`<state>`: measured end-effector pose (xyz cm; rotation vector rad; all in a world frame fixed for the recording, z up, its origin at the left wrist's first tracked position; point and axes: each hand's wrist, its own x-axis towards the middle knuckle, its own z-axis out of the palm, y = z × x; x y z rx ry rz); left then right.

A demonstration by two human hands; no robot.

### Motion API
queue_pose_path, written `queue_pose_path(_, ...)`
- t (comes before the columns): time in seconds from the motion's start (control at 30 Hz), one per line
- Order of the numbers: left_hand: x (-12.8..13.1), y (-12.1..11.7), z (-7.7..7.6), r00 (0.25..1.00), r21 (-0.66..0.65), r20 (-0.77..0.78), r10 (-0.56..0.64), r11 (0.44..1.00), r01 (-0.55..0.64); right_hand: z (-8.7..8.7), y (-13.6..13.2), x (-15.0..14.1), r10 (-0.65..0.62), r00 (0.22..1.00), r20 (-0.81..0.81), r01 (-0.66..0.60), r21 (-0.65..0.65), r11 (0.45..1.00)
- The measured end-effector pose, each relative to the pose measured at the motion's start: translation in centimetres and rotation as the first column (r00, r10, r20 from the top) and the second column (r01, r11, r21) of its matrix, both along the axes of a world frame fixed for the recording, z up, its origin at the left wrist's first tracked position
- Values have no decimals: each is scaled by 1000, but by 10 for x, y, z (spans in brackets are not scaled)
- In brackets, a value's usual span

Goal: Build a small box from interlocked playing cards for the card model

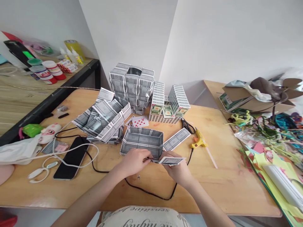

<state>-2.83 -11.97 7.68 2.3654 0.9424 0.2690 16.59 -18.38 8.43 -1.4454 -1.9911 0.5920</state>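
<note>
A shallow open box made of playing cards (pixel 142 140), grey-patterned backs showing, sits on the table before me. My left hand (pixel 136 161) is closed at its near edge, fingertips pinching near the front wall; exactly what lies between them is partly hidden. Beside the near right corner, my right hand (pixel 176 168) is closed on a playing card (pixel 172 160) with the same grey back, tilted over the fingers. Just right of the box lies a flat strip of joined cards (pixel 177 139). Two loose face-up cards (pixel 140 121) rest behind the box.
A yellow glue gun (pixel 199 141) and black scissors (pixel 188 126) lie to the right. Behind stand a tall card structure (pixel 132 83) and stacked card packs (pixel 161 119). Leftward are a tilted card tray (pixel 115 123), a phone (pixel 71 159) and a white cable (pixel 91 157). Coloured paper (pixel 260 160) lies far right.
</note>
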Motion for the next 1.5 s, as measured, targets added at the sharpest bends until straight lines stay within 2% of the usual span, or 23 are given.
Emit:
queue_pose_path(0.2,0,1,1,1000,-34,-3,7,999,-7,1,0,-4,-13,993,113,12,12,1000)
queue_pose_path(0.5,-2,0,-10,1000,30,-7,17,999,-16,-3,2,-13,-180,964,194,174,49,984)
queue_pose_path(0.63,-3,-1,-16,1000,49,-9,3,999,-3,-1,4,-14,-185,953,241,174,69,982)
queue_pose_path(0.8,-3,0,-16,999,66,-54,-3,998,7,3,7,-16,-147,953,267,134,64,989)
queue_pose_path(1.23,0,10,-6,990,123,-124,-73,988,88,-3,13,-14,-123,975,185,129,-16,992)
queue_pose_path(1.37,0,8,-7,986,177,-131,-102,976,125,0,16,-7,-79,992,99,86,-74,994)
queue_pose_path(1.5,2,5,-12,978,224,-190,-82,967,124,2,18,-3,-73,997,21,74,-66,995)
